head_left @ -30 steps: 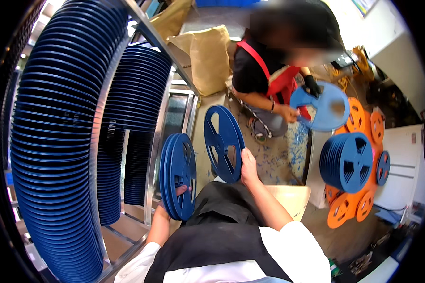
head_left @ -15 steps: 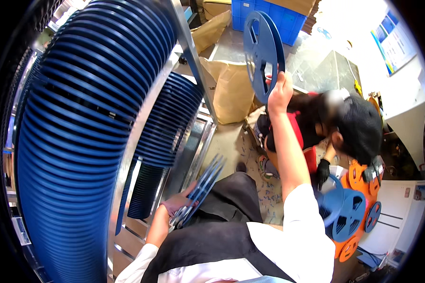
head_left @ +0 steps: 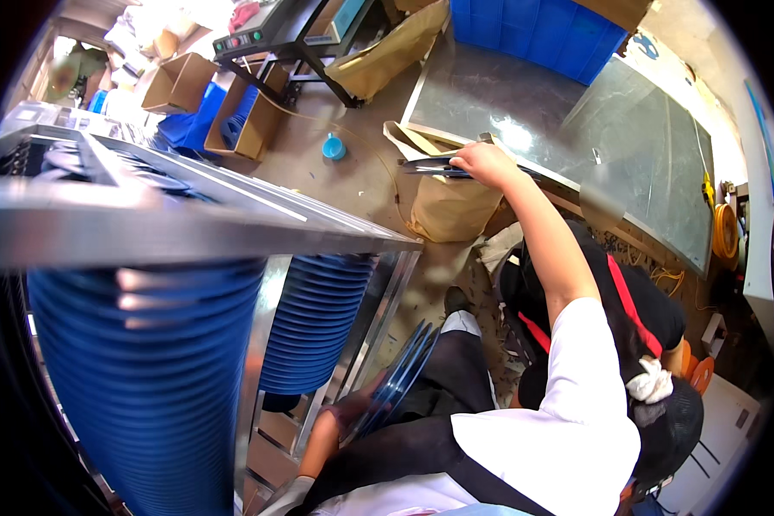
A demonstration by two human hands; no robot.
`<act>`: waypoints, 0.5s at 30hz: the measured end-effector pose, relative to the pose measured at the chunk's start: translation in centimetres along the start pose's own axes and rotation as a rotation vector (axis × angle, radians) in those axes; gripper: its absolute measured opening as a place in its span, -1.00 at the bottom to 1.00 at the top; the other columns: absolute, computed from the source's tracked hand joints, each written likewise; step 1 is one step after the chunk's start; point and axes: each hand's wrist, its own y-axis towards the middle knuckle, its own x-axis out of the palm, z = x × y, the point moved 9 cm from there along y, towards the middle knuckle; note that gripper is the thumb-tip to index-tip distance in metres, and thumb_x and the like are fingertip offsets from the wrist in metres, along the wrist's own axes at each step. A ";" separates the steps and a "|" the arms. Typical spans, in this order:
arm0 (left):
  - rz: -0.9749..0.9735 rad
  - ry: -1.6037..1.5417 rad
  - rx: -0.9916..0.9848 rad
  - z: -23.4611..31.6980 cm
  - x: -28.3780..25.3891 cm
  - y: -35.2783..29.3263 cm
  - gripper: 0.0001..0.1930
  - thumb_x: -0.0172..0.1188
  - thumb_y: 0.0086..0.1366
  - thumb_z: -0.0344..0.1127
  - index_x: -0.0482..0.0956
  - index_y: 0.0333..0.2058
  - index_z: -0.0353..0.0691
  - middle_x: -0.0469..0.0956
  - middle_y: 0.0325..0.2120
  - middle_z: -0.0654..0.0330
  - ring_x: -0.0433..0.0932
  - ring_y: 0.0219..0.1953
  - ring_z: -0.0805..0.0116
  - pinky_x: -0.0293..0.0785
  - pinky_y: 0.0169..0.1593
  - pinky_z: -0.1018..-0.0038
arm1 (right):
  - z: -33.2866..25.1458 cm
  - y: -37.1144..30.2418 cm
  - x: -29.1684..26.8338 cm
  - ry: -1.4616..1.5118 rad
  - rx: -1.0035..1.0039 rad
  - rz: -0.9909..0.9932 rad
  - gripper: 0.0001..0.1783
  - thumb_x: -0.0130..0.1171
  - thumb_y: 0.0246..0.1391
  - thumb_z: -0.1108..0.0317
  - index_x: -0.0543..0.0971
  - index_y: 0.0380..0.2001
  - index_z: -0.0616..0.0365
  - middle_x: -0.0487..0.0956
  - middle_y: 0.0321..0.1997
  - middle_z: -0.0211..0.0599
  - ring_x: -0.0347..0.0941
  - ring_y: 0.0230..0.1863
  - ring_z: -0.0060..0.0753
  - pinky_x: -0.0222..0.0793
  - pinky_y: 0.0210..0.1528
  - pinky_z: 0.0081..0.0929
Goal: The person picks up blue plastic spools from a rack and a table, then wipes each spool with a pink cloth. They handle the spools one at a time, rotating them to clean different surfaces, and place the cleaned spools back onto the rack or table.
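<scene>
Blue reels: stacked edge-on [head_left: 402, 370], low by the person's lap; about three edges show, too blurred to count surely.
Left hand [head_left: 353, 411]: wrapped around those reels, dim and blurred, close beside the rack.
Right hand [head_left: 486, 163]: stretched forward, gripping dark discs [head_left: 434, 166] by one side, count unclear.
Tan bag [head_left: 454, 211]: one, below the discs in view; its contents are hidden, and contact cannot be told.
Metal rack [head_left: 185, 228]: two reel stacks plainly visible, a near one [head_left: 146, 378] and a farther one [head_left: 318, 322], both too dense to count.
Counter [head_left: 507, 90]: grey-topped, carrying one blue tub [head_left: 533, 39] whose inside is out of sight.
Cartons: two open, one [head_left: 177, 84] with unclear contents, the other [head_left: 262, 133] holding blue round pieces.
Cup [head_left: 334, 148]: one, light blue, on the floor.
Button panel [head_left: 241, 40]: red and green buttons; markings too small to read.
Co-worker [head_left: 636, 297]: one, in black cap and red straps, beside the right arm.
</scene>
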 end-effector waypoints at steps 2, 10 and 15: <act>-0.022 -0.074 -0.085 4.1 0.9 -1.5 -0.08 0.22 0.18 -0.28 -0.20 0.39 0.13 0.15 0.27 0.09 0.15 0.26 0.22 0.06 0.25 0.39 | 0.8 1.8 0.2 0.051 0.038 -0.057 -0.62 -0.04 0.19 0.07 0.61 -0.32 0.14 0.57 -0.22 -0.08 0.45 -0.11 0.05 0.35 -0.06 -0.12; -0.002 -0.078 -0.006 5.9 0.3 0.6 -0.04 0.25 0.16 -0.27 -0.23 0.38 -0.08 -0.08 0.37 0.06 -0.07 0.38 0.24 -0.08 0.35 0.34 | 4.7 7.9 -0.1 0.212 0.055 0.211 -0.60 -0.06 0.20 0.08 0.57 -0.36 0.20 0.56 -0.30 0.00 0.44 -0.19 0.10 0.33 -0.13 -0.11; 0.000 -0.199 -0.112 6.1 0.1 0.5 0.01 0.27 0.13 -0.20 -0.27 0.38 -0.10 -0.12 0.37 0.00 -0.10 0.39 0.22 -0.15 0.37 0.36 | 5.1 10.8 1.8 0.260 0.086 0.077 -0.59 -0.06 0.18 0.06 0.60 -0.33 0.18 0.58 -0.33 -0.01 0.46 -0.26 0.09 0.36 -0.18 -0.15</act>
